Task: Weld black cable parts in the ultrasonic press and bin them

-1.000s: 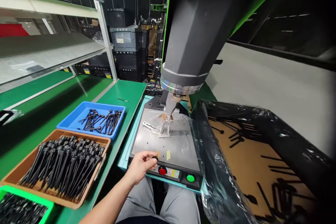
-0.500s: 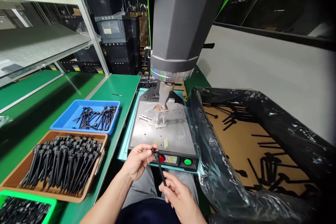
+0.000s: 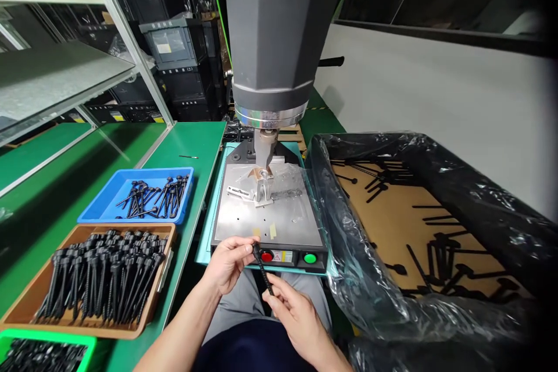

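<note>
I see the press (image 3: 270, 40) filling the middle, my view beyond its head blocked. To its right, the lined box (image 3: 349, 256) holds scattered rods, which I'd guess are done. The brown tray (image 3: 35, 293) is crowded, the blue tray (image 3: 108, 195) part-filled, so plenty seems left. My left hand (image 3: 229, 264) pinches one end, my right hand (image 3: 299, 314) the other, of the held rod (image 3: 263, 270), tilted before the red button (image 3: 267, 257).

Glare on plastic (image 3: 364, 286), right edge — black
</note>
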Demonstrator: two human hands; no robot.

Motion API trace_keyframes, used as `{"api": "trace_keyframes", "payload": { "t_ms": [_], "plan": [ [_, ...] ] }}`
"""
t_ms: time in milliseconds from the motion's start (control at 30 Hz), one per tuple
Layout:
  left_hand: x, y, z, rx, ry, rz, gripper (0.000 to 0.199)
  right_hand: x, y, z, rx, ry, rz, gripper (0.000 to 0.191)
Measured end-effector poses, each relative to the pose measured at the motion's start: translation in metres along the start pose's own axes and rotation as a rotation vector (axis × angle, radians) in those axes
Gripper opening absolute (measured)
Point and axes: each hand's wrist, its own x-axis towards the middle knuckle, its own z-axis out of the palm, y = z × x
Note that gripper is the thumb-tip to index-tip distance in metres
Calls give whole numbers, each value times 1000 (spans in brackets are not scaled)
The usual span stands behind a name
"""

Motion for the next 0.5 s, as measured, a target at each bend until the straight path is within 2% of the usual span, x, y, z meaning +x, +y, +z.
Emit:
{"api": "trace_keyframes", "payload": {
  "t_ms": [67,200,400,500],
  "plan": [
    [0,-1,0,1,4,-14,15,-1,1,1,30,0,10,42],
    [0,-3,3,-5,27,-47,16,-3,2,3,203,-93,91,49],
    [1,-5,6,49,53,-45,17,-8,3,2,30,82,2,44],
    [3,-7,6,67,64,-44,17,-8,3,3,250,5,29,49]
  ]
}}
